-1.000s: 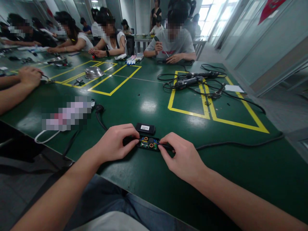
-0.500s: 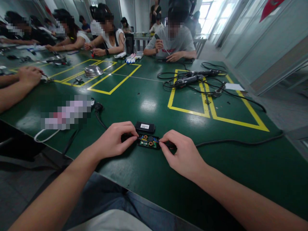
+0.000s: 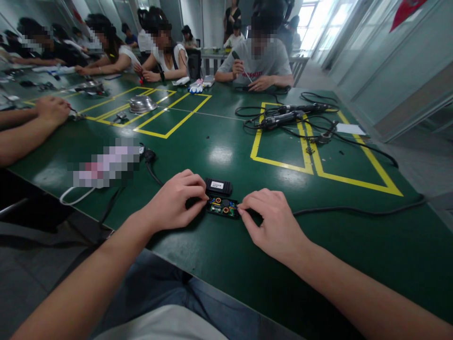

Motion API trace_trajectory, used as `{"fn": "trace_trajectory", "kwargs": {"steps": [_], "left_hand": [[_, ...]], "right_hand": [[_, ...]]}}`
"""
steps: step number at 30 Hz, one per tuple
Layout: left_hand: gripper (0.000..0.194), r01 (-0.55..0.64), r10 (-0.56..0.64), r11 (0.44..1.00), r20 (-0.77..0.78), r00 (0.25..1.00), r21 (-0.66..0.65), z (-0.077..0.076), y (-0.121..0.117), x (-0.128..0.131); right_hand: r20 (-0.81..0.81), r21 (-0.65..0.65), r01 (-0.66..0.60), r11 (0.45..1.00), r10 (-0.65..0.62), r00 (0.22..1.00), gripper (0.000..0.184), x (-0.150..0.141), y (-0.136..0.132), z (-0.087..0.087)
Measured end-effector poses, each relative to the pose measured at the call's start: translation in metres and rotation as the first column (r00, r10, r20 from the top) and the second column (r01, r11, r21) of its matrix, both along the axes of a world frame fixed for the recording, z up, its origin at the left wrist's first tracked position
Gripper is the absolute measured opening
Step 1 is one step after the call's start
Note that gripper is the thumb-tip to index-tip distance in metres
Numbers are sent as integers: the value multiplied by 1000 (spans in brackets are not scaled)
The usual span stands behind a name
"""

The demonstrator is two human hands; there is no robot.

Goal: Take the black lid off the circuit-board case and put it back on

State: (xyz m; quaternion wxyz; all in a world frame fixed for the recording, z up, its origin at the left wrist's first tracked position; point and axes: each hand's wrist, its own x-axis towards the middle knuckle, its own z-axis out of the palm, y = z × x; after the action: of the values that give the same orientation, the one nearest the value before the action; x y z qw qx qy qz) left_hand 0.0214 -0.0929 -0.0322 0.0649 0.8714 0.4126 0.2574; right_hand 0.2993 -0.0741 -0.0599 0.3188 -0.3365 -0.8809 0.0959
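An open black adapter case [image 3: 222, 208] with a green circuit board and copper coils lies on the green table [image 3: 219, 156] near its front edge. My left hand [image 3: 175, 203] pinches the case's left end, fingers curled. My right hand [image 3: 274, 224] pinches the right end, where a black cable [image 3: 354, 211] leaves toward the right. The case's black lid [image 3: 218, 186], with a white label, lies just behind the case, touching it or nearly so.
Yellow tape rectangles mark the table. Electric screwdrivers with tangled cords [image 3: 286, 118] lie at the back right, a metal bowl [image 3: 141, 105] at the back left. A neighbour's forearms [image 3: 31, 127] rest at the left; several people sit along the far side. A white cable [image 3: 76, 196] lies left.
Both hands have closed in a little on the case's ends, and the view has shifted slightly; the case and lid stay in place.
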Motion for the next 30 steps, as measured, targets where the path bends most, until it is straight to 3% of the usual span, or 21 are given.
{"fn": "trace_trajectory", "kwargs": {"steps": [4, 7, 12, 16, 19, 22, 25, 28, 30], "left_hand": [[30, -88, 87, 996, 13, 996, 18, -7, 5, 5], [38, -173, 172, 984, -15, 985, -43, -13, 12, 5], [27, -270, 287, 947, 75, 955, -175, -16, 21, 0], [23, -330, 352, 926, 105, 930, -184, -13, 19, -4], [29, -260, 285, 953, 173, 943, -153, -9, 12, -4], [31, -77, 111, 983, 211, 971, -164, -4, 5, -2], [27, 70, -38, 979, 166, 985, -193, -1, 0, 1], [25, 97, -75, 978, 121, 990, -182, -1, 0, 2], [26, 100, -81, 979, 111, 990, -178, -2, 0, 2]], "right_hand": [[-29, 4, -15, 1000, 15, 999, 20, 0, 1, -3], [-48, 4, -26, 1000, 26, 998, 18, 0, 2, -3], [-61, -39, -17, 999, 15, 998, 13, -1, 1, -3], [-78, -74, 9, 997, -15, 997, 10, -1, -1, -3], [-101, -70, 59, 996, -66, 993, 9, -1, -2, -4], [-106, -78, 104, 992, -112, 988, 13, -1, -2, -3], [-108, -119, 119, 986, -132, 985, 24, 0, -2, -2], [-112, -148, 82, 985, -100, 989, 36, 0, -3, 0], [-85, -158, 52, 986, -66, 994, 34, -1, -4, 2]]}}
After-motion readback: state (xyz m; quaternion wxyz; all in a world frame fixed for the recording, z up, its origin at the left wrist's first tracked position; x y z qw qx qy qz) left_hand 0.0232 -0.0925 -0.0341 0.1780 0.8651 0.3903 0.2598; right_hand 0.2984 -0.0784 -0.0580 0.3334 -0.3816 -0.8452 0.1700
